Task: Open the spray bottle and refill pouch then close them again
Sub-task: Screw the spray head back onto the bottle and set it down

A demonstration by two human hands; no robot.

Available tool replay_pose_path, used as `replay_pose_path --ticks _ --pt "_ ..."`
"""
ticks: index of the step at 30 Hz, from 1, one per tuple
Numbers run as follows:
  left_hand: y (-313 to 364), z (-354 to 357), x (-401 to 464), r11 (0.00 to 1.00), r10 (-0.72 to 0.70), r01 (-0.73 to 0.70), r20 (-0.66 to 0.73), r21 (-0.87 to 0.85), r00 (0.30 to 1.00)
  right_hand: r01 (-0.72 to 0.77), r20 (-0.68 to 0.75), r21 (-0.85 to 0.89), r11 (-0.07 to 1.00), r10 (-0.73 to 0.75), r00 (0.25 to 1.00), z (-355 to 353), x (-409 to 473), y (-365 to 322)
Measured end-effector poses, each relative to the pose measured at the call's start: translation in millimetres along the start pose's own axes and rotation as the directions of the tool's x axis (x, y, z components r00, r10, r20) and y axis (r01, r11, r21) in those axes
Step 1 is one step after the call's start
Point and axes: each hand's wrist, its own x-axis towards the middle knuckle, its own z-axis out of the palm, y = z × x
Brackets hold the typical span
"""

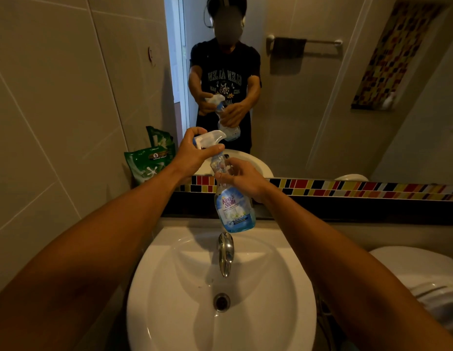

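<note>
Fingers of my left hand are wrapping around the translucent white trigger head of the clear plastic spray bottle, gripping it from above. My right hand is closing around the bottle's narrow neck, holding it tilted in the air over the white ceramic sink, just above the chrome tap. Blue liquid is sitting in the bottle's lower part, behind a pale blue-and-white label. The green refill pouch is standing against the tiled wall, left of the bottle and untouched. The mirror is reflecting both hands.
</note>
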Motion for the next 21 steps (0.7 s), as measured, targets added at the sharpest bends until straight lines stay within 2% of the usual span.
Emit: replay_pose_path --ticks 3,8,16,21 --pt "-3.4 0.8 0.6 1.000 0.019 -0.020 -0.049 -0.023 0.999 0.003 0.003 -0.006 1.000 -0.003 1.000 -1.0 1.9 0.2" --pt "-3.4 1.5 4.1 1.000 0.000 0.000 0.004 0.011 1.000 -0.001 -0.013 0.002 1.000 0.001 1.000 -2.9 4.6 4.8" --pt "-3.9 4.2 4.0 0.999 0.036 -0.037 -0.063 -0.022 0.997 0.002 0.016 -0.006 1.000 -0.001 1.000 -5.3 5.7 0.7" --pt "-6.3 3.3 6.5 1.000 -0.016 0.016 0.012 0.000 1.000 -0.013 -0.006 -0.004 1.000 0.013 1.000 -6.3 7.5 8.0"
